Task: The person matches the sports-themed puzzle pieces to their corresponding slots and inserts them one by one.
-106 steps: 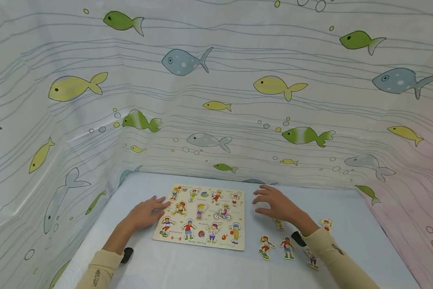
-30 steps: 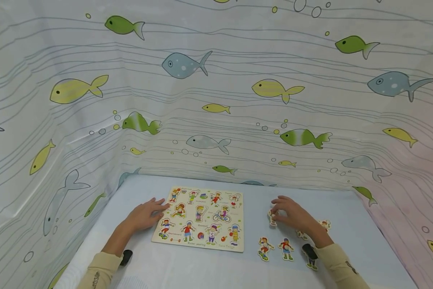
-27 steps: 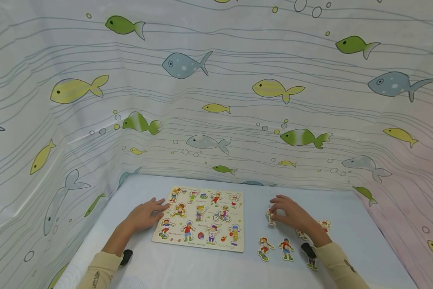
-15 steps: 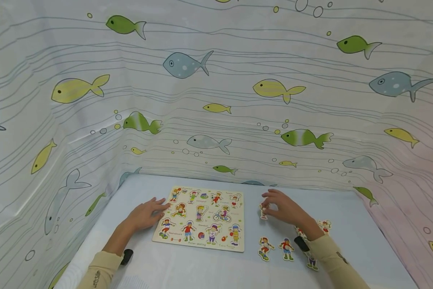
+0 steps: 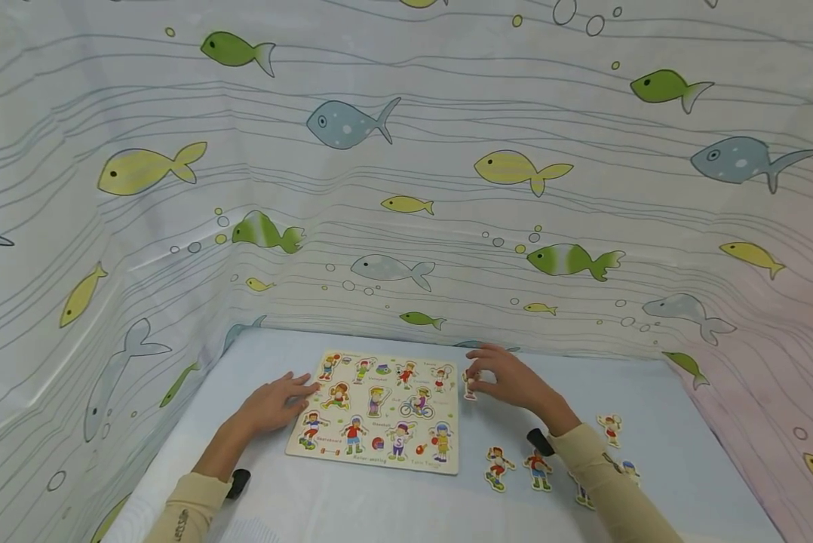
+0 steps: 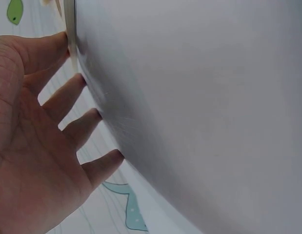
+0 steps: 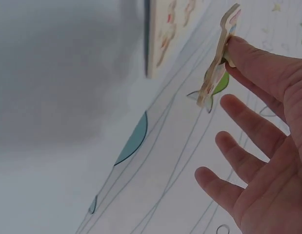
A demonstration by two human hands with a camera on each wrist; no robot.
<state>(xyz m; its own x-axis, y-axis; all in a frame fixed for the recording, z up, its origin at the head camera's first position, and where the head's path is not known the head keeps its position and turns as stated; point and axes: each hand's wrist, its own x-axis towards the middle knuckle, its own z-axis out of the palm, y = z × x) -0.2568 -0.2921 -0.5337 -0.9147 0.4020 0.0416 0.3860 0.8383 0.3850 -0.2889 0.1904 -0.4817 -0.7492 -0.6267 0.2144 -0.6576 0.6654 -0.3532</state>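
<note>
Open surface (image 5: 352,505) lies in front of the puzzle board (image 5: 379,411). The fish-print curtain (image 5: 406,226) closes the back and both sides. Loose figure pieces (image 5: 515,467) crowd the near right, beside the right hand (image 5: 508,381).

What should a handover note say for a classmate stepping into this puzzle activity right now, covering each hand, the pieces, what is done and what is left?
Left hand: flat on the table, fingers touching the puzzle board at its left edge.
Right hand: pinches one figure piece just off the board's right edge, lifted.
Done: one piece picked up.
Left: seat it; loose pieces remain on the table to the right.
</note>
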